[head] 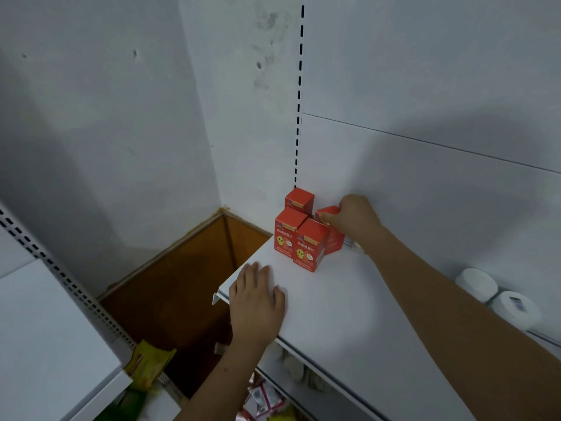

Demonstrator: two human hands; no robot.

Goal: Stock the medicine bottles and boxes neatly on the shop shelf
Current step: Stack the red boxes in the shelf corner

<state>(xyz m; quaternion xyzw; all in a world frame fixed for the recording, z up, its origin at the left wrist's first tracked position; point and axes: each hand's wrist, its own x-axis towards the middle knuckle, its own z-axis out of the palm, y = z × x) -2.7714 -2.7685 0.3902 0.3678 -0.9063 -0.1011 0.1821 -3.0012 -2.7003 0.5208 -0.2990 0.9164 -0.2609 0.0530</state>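
My left hand (pixel 257 302) lies flat, fingers straight and together, palm down on the shelf (pixel 334 302) near its front left corner, forearm rising from below. My right arm reaches across toward the back left corner, where my right hand (pixel 353 217) curls its grip around a red box (pixel 332 235).
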